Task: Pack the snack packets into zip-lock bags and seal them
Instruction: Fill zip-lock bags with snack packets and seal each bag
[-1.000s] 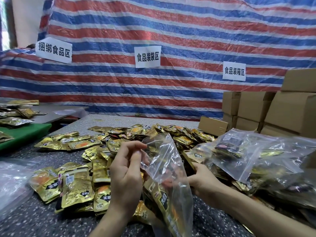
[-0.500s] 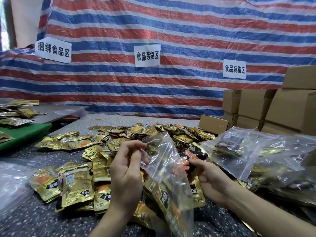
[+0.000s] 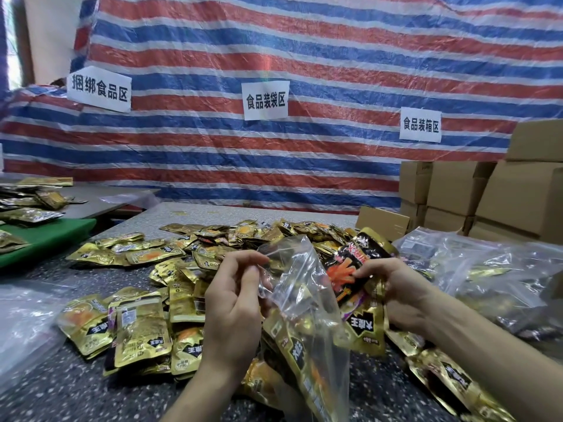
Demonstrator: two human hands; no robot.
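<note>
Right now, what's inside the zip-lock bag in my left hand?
Gold snack packets sit low in the zip-lock bag; overlap and glare hide how many.

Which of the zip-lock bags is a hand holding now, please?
The middle bag, pinched at its top by the left hand; the right hand holds a packet, and the heaped bags at right lie untouched.

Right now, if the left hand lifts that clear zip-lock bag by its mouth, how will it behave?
Probably floppy: the zip-lock bag creases and sags below the left hand. Likely bottom-heavy, since gold packets sit low inside. Its glossy film may slip.
</note>
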